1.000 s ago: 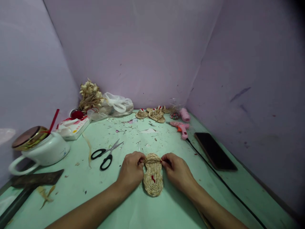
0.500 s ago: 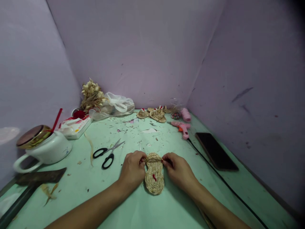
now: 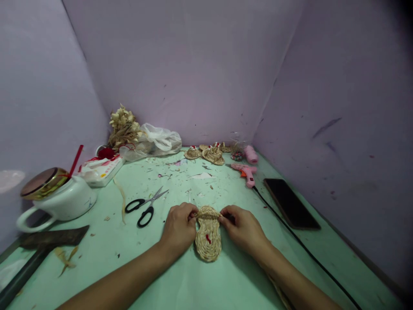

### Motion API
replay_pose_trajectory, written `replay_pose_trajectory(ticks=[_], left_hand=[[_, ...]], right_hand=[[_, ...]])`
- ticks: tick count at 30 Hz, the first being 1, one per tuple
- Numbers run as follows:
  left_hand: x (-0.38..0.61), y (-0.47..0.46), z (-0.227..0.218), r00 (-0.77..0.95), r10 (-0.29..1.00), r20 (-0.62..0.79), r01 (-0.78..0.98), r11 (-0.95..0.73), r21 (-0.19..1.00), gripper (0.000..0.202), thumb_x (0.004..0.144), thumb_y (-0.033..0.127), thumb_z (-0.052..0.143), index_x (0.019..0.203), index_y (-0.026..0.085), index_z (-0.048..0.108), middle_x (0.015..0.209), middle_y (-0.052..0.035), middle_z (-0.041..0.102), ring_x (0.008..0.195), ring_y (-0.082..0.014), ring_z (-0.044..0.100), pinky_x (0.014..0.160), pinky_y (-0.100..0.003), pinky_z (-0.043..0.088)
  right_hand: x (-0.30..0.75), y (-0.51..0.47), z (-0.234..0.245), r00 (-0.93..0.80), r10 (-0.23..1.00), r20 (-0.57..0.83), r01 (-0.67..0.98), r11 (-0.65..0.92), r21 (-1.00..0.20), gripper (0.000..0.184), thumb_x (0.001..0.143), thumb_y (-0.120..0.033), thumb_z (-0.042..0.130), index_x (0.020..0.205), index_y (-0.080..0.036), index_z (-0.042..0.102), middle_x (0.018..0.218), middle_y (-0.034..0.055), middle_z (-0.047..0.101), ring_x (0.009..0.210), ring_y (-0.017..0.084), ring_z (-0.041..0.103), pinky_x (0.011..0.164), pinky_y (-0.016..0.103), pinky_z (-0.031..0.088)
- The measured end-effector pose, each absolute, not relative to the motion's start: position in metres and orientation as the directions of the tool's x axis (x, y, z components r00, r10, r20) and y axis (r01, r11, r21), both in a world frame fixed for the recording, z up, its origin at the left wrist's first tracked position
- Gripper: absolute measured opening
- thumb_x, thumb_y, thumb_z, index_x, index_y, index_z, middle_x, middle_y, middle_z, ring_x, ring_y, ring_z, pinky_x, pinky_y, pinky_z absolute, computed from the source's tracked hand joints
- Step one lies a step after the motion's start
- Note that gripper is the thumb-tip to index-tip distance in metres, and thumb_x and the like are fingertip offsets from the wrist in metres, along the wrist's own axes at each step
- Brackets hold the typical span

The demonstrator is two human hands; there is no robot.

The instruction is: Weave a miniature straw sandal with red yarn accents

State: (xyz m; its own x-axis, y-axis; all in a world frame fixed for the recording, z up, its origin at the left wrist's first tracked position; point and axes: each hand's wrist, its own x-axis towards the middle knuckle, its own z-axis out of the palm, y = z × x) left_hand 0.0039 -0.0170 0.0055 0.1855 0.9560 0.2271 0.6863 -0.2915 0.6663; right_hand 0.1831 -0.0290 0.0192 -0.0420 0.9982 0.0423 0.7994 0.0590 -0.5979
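A small woven straw slipper sole (image 3: 208, 247) lies on the green tabletop, with a red thread mark in its wider near part. Across its far part runs a darker straw strap (image 3: 208, 217). My left hand (image 3: 180, 224) is closed in a pinch at the strap's left end, against the sole's edge. At the opposite edge my right hand (image 3: 241, 226) pinches the right end between thumb and forefinger. The fingertips partly hide both strap ends. Black-handled scissors (image 3: 146, 207) lie spread to the left of my left hand.
A pink glue gun (image 3: 247, 172) trails a black cord past my right arm, beside a phone (image 3: 292, 204). Finished straw pieces (image 3: 213, 155) lie at the back. On the left are a white enamel mug (image 3: 66, 200) and a hammer (image 3: 54, 239).
The whole view has shifted very slightly. Both hands keep their pinch at the sides of the slipper sole, with no clear movement.
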Motion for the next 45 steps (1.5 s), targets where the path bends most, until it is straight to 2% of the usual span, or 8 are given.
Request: replay_pose_trajectory(ticks=[4,8,11,16,21,30,38,45], left_hand=[[0.002,-0.018,0.010,0.093,0.956,0.278,0.593,-0.278,0.756,0.018,0.069,0.010,0.047,0.080,0.018,0.058,0.074,-0.0016,0.059,0.071,-0.0143,0.053,0.069,-0.027,0.040],[0.000,-0.022,0.025,-0.015,0.919,0.394,0.460,-0.343,0.819,0.011,0.072,0.018,0.050,0.078,0.016,0.059,0.072,-0.0020,0.059,0.069,-0.0136,0.053,0.066,-0.024,0.041],[0.003,-0.026,0.038,0.070,0.965,0.251,0.348,-0.260,0.901,0.013,0.070,0.024,0.054,0.066,0.014,0.061,0.062,-0.0015,0.058,0.060,-0.0124,0.050,0.058,-0.023,0.040],[0.010,-0.029,0.045,0.183,0.981,-0.064,0.054,0.055,0.997,0.020,0.065,0.031,0.061,0.061,0.012,0.060,0.048,0.0020,0.051,0.044,-0.0070,0.041,0.044,-0.019,0.032],[0.008,-0.023,0.044,0.100,0.985,-0.141,-0.163,0.156,0.974,0.021,0.063,0.030,0.064,0.067,0.011,0.058,0.046,0.0027,0.051,0.040,-0.0052,0.040,0.039,-0.017,0.028],[0.003,-0.015,0.051,0.041,0.983,-0.176,-0.210,0.181,0.961,0.012,0.057,0.021,0.062,0.060,0.011,0.056,0.043,0.0011,0.054,0.039,-0.0068,0.045,0.039,-0.017,0.033],[-0.001,-0.006,0.044,-0.100,0.992,-0.082,-0.167,0.064,0.984,0.016,0.055,0.017,0.062,0.069,0.012,0.058,0.053,0.0005,0.059,0.045,-0.0101,0.053,0.043,-0.021,0.043],[-0.004,-0.005,0.044,-0.047,0.995,-0.093,-0.236,0.079,0.969,0.013,0.055,0.021,0.063,0.062,0.012,0.057,0.047,0.0010,0.055,0.041,-0.0106,0.051,0.035,-0.020,0.037]], right_hand=[[0.186,-0.027,0.018,-0.026,0.999,0.031,0.719,0.040,-0.694,0.014,0.073,-0.027,0.050,0.072,-0.019,0.062,0.061,0.0006,0.060,0.056,0.014,0.050,0.052,0.023,0.033],[0.183,-0.026,0.020,-0.042,0.998,-0.035,0.412,-0.015,-0.911,0.014,0.070,-0.028,0.053,0.068,-0.016,0.059,0.057,-0.0015,0.055,0.051,0.011,0.045,0.049,0.022,0.033],[0.175,-0.030,0.024,-0.070,0.994,-0.085,0.184,-0.071,-0.980,0.015,0.067,-0.029,0.057,0.067,-0.014,0.057,0.055,-0.0025,0.053,0.049,0.009,0.043,0.047,0.021,0.032],[0.161,-0.041,0.027,-0.142,0.983,-0.117,0.026,-0.115,-0.993,0.013,0.065,-0.027,0.061,0.066,-0.014,0.058,0.057,-0.0012,0.057,0.052,0.010,0.049,0.052,0.022,0.038],[0.158,-0.043,0.023,-0.197,0.973,-0.120,0.008,-0.121,-0.993,0.014,0.066,-0.028,0.062,0.064,-0.014,0.057,0.056,-0.0001,0.059,0.052,0.011,0.051,0.052,0.023,0.038],[0.156,-0.045,0.027,-0.330,0.908,-0.259,-0.215,-0.339,-0.916,0.032,0.056,-0.040,0.070,0.059,-0.015,0.050,0.053,0.0011,0.060,0.044,0.009,0.049,0.044,0.022,0.035],[0.161,-0.046,0.030,-0.423,0.830,-0.362,-0.165,-0.464,-0.870,0.028,0.056,-0.033,0.072,0.061,-0.013,0.052,0.053,0.0014,0.060,0.041,0.009,0.052,0.042,0.022,0.037],[0.164,-0.044,0.032,-0.390,0.853,-0.347,-0.135,-0.426,-0.895,0.022,0.056,-0.028,0.070,0.057,-0.014,0.053,0.045,-0.0023,0.056,0.032,0.007,0.046,0.037,0.021,0.039]])
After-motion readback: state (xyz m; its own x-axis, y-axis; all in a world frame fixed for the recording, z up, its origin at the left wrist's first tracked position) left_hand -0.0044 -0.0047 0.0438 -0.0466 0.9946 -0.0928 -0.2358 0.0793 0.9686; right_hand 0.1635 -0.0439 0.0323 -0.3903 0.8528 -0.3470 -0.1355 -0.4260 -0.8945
